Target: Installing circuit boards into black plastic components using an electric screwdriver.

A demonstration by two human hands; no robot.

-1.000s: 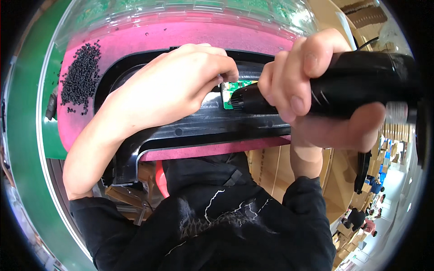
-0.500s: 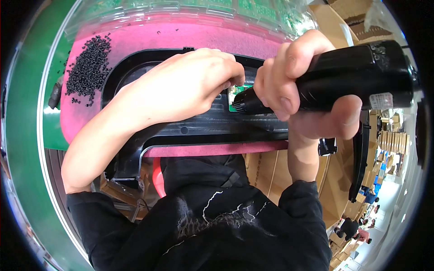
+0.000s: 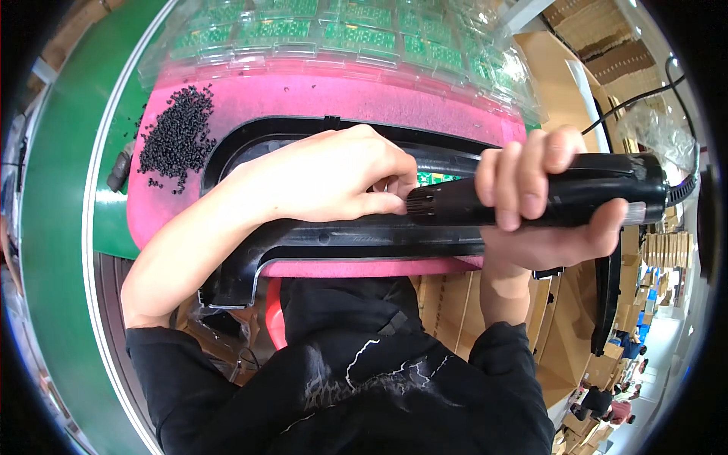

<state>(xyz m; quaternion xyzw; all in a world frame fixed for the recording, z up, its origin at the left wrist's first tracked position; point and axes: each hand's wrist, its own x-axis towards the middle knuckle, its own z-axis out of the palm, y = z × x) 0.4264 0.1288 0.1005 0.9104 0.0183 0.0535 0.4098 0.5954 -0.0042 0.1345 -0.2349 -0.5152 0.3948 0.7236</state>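
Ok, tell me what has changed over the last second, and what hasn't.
The right hand has tipped the black power screwdriver from a slant to nearly level, its tip by the green circuit board. The left hand stays pressed on the black plastic housing. The pile of black screws and pink foam pad lie unchanged.

The person wears a black top [image 3: 364, 379] with a pale cracked print, sleeves pushed up, forearms bare.

Single head-worn fisheye view, facing steeply down, close over the pink mat [image 3: 318, 98], edges bent.
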